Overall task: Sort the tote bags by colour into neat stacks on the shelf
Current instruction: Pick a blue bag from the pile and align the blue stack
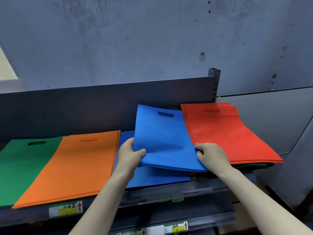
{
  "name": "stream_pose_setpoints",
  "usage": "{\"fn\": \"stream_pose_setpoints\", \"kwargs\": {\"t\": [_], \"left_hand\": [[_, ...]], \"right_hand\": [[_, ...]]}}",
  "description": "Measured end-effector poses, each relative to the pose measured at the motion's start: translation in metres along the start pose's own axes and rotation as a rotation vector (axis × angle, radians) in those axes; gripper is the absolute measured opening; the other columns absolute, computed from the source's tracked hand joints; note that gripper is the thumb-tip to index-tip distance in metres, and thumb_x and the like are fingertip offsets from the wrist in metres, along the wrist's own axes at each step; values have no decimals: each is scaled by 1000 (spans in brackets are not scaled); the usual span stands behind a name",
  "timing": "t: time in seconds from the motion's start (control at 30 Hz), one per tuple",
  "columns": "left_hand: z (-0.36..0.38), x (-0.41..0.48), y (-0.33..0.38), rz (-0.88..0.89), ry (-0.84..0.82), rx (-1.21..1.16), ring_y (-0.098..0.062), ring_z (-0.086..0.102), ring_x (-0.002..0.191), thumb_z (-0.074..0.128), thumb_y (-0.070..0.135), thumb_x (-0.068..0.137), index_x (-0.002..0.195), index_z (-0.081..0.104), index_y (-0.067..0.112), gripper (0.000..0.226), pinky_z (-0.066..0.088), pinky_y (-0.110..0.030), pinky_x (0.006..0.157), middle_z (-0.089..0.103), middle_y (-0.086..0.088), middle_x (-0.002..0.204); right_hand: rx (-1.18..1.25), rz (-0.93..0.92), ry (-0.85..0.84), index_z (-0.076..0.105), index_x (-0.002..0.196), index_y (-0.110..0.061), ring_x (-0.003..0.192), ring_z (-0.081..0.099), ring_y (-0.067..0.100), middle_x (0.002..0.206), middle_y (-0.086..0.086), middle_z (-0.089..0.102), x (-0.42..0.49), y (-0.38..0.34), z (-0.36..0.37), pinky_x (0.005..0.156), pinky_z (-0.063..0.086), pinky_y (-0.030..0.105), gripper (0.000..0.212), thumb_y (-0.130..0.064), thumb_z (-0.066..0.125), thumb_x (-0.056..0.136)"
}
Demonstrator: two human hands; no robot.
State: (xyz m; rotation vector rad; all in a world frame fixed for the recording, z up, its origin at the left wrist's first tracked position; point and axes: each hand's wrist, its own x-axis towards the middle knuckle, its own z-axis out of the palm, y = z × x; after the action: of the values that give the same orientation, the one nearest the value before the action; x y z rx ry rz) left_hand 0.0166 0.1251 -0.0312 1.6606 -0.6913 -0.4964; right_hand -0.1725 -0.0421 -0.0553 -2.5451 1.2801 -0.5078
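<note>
A bundle of blue tote bags (pixel 162 139) is lifted and tilted above the shelf. My left hand (pixel 129 154) grips its lower left edge, thumb on top. My right hand (pixel 210 155) pinches its lower right edge. Beneath lies a flat blue bag stack (pixel 155 177). To the left sits an orange stack (pixel 74 167), and further left a green stack (pixel 22 165). On the right a red stack (pixel 225 131) rests on a mixed pile whose green and dark edges (pixel 252 165) show below it.
The dark shelf has a back panel (pixel 84 107) and a front rail with price labels (pixel 66 209). An upright post (pixel 214 82) stands at the back right. A lower shelf (pixel 186 223) shows below. A grey wall rises behind.
</note>
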Motion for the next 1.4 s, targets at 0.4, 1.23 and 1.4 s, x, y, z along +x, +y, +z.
{"fn": "stream_pose_setpoints", "kwargs": {"t": [0.4, 1.23, 1.4], "left_hand": [[-63, -6, -17, -141, 39, -183, -26, 68, 84, 53, -15, 86, 105, 63, 7, 30, 55, -32, 66, 70, -10, 99], [-73, 1, -67, -39, 63, 271, -19, 62, 96, 54, 4, 86, 105, 56, 19, 24, 52, -37, 83, 64, 5, 103], [-63, 9, -70, -78, 24, 364, -21, 61, 94, 55, 10, 87, 108, 55, 15, 21, 53, -42, 83, 62, 1, 104]], "right_hand": [[105, 44, 156, 69, 86, -14, 85, 63, 31, 84, 4, 71, -10, -31, 3, 67, 49, 38, 31, -32, 46, 93], [137, 104, 132, 59, 106, -3, 87, 63, 35, 92, 16, 68, -33, -82, 54, 65, 50, 37, 19, -7, 53, 89], [42, 90, 167, 54, 89, -6, 67, 58, 31, 69, 13, 60, -27, -77, 56, 51, 31, 32, 2, -6, 52, 88]]}}
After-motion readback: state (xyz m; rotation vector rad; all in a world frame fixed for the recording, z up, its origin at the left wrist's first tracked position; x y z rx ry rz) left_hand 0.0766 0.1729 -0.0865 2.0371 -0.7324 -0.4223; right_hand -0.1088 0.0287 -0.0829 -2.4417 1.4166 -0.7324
